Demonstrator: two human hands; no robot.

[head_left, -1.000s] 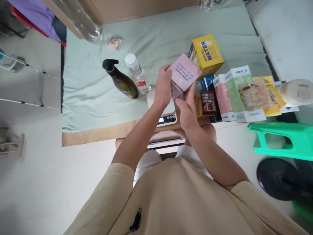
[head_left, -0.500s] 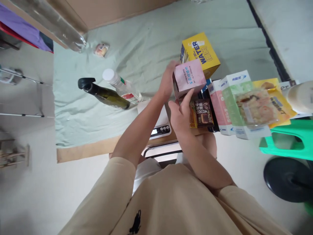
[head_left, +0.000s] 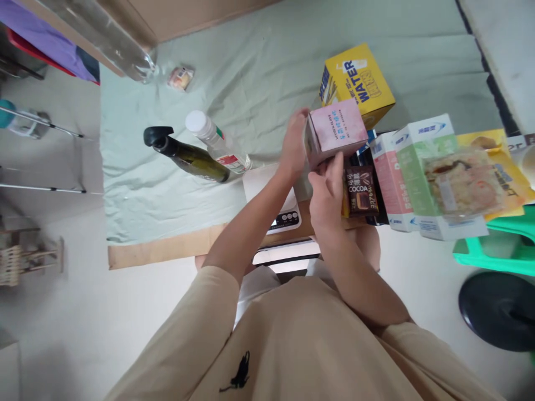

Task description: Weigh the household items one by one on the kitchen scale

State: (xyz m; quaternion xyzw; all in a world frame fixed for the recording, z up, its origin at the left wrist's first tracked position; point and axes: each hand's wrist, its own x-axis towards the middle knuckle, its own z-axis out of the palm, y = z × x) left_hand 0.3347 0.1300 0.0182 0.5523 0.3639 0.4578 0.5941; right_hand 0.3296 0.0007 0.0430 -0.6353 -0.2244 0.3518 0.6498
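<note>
A pink box [head_left: 337,128] with blue lettering is between my two hands, raised in front of the yellow WATER box [head_left: 363,83]. My left hand [head_left: 295,142] grips its left side, the fingertips hidden behind it. From below, my right hand [head_left: 328,192] presses its fingers against the near face. Close to my right hand lies a brown COCOA snack packet [head_left: 360,190]. Under my left forearm is a white kitchen scale [head_left: 288,218], partly covered by the arm; its buttons and part of the display show.
Left of the scale, a dark green bottle [head_left: 192,161] and a clear white-capped bottle [head_left: 217,142] stand on the green cloth [head_left: 137,195]. Pink and green cartons [head_left: 430,178], a packaged food tray [head_left: 463,184] and a green stool [head_left: 493,250] are at right. A small wrapped snack [head_left: 181,78] lies farther back.
The whole view has shifted, so things appear farther right. Both hands keep hold of the pink box, which has barely moved relative to the things around it.
</note>
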